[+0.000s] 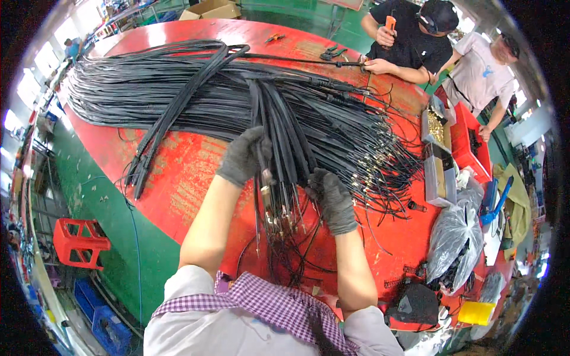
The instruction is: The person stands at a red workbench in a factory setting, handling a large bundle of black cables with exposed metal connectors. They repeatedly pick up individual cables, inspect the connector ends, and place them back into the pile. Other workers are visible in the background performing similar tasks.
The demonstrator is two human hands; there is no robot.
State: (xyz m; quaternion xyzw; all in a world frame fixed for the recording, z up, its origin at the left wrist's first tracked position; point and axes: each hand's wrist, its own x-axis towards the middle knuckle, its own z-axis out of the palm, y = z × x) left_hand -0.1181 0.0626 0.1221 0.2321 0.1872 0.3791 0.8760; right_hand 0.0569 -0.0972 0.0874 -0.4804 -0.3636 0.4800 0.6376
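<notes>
A thick bundle of black cables (285,136) hangs over a larger pile toward me, its ends with metal tips and thin wires fanned out near my body. My left hand (244,155), in a dark grey glove, is closed round cables on the bundle's left side. On the right side, my right hand (331,200), gloved alike, has its fingers curled against the cables; its fingertips are partly hidden. Under and behind the bundle, the big pile of black cables (136,89) stretches to the far left. Its metal-tipped ends (380,157) spread to the right.
The red table (190,178) has a worn surface. Pliers (332,53) lie at its far side, near a co-worker (409,41) holding an orange tool (389,24). Right: parts bins (438,178), a red crate (469,142), a plastic bag (457,231). A red stool (82,243) stands left.
</notes>
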